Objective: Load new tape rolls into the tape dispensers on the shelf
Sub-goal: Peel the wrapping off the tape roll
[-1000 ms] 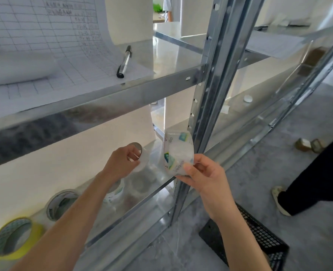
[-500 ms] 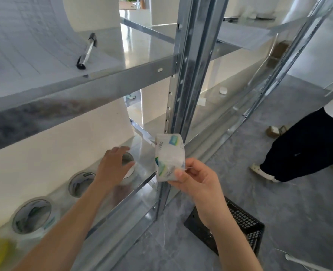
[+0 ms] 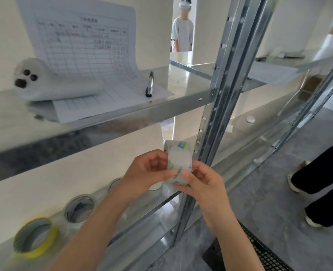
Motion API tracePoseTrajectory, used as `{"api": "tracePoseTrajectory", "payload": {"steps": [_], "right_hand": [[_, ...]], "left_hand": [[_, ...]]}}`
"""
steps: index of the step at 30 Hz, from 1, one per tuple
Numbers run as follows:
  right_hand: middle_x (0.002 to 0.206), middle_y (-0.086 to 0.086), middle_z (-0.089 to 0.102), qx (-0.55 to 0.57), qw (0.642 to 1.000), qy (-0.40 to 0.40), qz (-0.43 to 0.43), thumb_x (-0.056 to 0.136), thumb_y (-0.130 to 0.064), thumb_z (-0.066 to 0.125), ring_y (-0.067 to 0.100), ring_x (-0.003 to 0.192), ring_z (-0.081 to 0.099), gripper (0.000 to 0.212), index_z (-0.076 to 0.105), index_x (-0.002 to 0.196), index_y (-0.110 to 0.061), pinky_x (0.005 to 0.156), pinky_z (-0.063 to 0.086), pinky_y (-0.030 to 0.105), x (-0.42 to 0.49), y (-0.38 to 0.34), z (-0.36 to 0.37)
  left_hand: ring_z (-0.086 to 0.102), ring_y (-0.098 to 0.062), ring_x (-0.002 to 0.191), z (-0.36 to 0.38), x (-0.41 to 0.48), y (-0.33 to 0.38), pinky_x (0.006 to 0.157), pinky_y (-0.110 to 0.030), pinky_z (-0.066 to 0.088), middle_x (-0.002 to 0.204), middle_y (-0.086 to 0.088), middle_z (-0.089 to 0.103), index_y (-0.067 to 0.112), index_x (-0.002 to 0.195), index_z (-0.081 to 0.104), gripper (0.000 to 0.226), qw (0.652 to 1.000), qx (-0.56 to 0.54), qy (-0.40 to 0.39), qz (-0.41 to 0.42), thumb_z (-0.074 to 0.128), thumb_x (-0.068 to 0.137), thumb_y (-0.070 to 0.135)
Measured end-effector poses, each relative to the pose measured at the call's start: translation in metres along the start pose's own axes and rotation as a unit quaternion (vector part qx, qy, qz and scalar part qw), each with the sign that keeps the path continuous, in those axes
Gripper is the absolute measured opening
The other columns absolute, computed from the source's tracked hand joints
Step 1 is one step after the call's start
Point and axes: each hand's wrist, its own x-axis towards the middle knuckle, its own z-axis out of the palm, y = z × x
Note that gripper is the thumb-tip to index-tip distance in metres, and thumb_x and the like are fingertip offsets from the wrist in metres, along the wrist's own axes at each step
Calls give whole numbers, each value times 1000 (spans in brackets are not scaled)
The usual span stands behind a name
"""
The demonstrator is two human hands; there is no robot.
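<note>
Both hands are on the one wrapped tape roll (image 3: 178, 162), held up in front of the shelf upright (image 3: 223, 114), a bit above the lower shelf (image 3: 240, 145). The left hand (image 3: 150, 173) is pinching the left edge of the wrapper with thumb and fingertips, and the right hand (image 3: 202, 183) has it pinched from the right and underneath, so my guess is the packaging is about to come off. What could go wrong: the wrap looks slick and both grips are just fingertip pinches, so if it tears suddenly the roll could pop out and drop to the floor or into the black crate (image 3: 259, 251) near the person's feet. It's also right beside the metal upright, so a jerk could knock it against that. Counting now: one roll in hand, and on the lower shelf to the left I see one yellow tape roll (image 3: 34, 237) and at least two clear rolls, the nearer one (image 3: 79, 209) plain to see and the other (image 3: 114, 183) half hidden behind the left wrist, plus something white (image 3: 155, 185) under the hands that I can't identify. Upper shelf has one pen (image 3: 149, 84), one printed sheet (image 3: 87, 51), one white bundle (image 3: 56, 83). I don't see any dispenser in this shot
</note>
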Motion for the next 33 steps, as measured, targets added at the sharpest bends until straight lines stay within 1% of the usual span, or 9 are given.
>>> {"api": "tracePoseTrajectory", "payload": {"steps": [3, 10, 12, 15, 19, 21, 23, 29, 33], "right_hand": [[100, 17, 71, -9, 1000, -19, -4, 88, -3, 62, 28, 91, 71, 17, 67, 105, -4, 79, 60, 40, 0, 0, 10], [95, 13, 73, -3, 998, -57, 3, 88, -2, 63, 26, 90, 72, 15, 68, 101, -7, 76, 61, 38, -2, 4, 29], [97, 15, 72, -13, 998, -67, 13, 88, -3, 63, 27, 93, 71, 15, 68, 101, -7, 79, 60, 42, -1, 7, 37], [96, 16, 72, -21, 994, -102, 25, 88, -2, 64, 28, 91, 71, 13, 68, 99, -7, 79, 60, 45, 1, 10, 55], [92, 9, 74, -30, 980, -192, 36, 88, -6, 64, 22, 87, 73, 11, 68, 98, -8, 77, 61, 40, 3, 15, 85], [87, 5, 74, -37, 968, -246, 37, 89, -7, 64, 21, 85, 73, 9, 68, 95, -11, 74, 61, 37, 4, 17, 101], [84, 3, 74, -32, 953, -299, 42, 89, -6, 63, 20, 83, 73, 8, 68, 93, -11, 72, 61, 35, 3, 18, 118], [88, 6, 73, -33, 885, -463, 38, 90, -10, 64, 21, 85, 73, 9, 66, 98, -7, 73, 61, 40, -16, 23, 166], [95, 12, 71, -32, 833, -551, 44, 90, -11, 63, 24, 90, 72, 11, 66, 100, -7, 73, 61, 41, -47, 25, 194]], "left_hand": [[66, -16, 72, -8, -11, 6, 67, -23, 53, 77, -4, 71, 20, 77, 68, 19, 1000, -11, 15, 18, 78, 65, 7], [65, -14, 71, -19, -32, 14, 64, -20, 52, 81, -11, 68, 3, 84, 61, 19, 997, 22, 68, 19, 65, 76, -13], [64, -19, 72, -26, -41, 14, 65, -25, 53, 85, -16, 67, 0, 88, 60, 17, 996, 26, 89, 9, 66, 78, -12], [64, -25, 77, -39, -59, 17, 69, -35, 52, 85, -13, 69, 6, 87, 63, 17, 991, 39, 129, 5, 73, 75, -2], [64, -26, 78, -54, -89, 26, 66, -24, 54, 89, -21, 67, 5, 87, 62, 15, 975, 54, 216, 18, 68, 78, -5], [63, -30, 81, -61, -107, 29, 71, -30, 55, 93, -26, 66, 6, 88, 62, 15, 964, 63, 257, 24, 68, 79, -5], [65, -29, 82, -66, -128, 31, 75, -35, 54, 93, -23, 67, 11, 87, 65, 15, 954, 57, 294, 32, 71, 77, 2], [62, -28, 83, -64, -191, 37, 73, -36, 53, 92, -21, 63, 10, 88, 63, 17, 891, 48, 445, 69, 70, 73, 8], [62, -23, 82, -45, -241, 44, 72, -29, 56, 91, -19, 59, 4, 90, 58, 14, 840, 65, 532, 88, 63, 77, 5]]}}
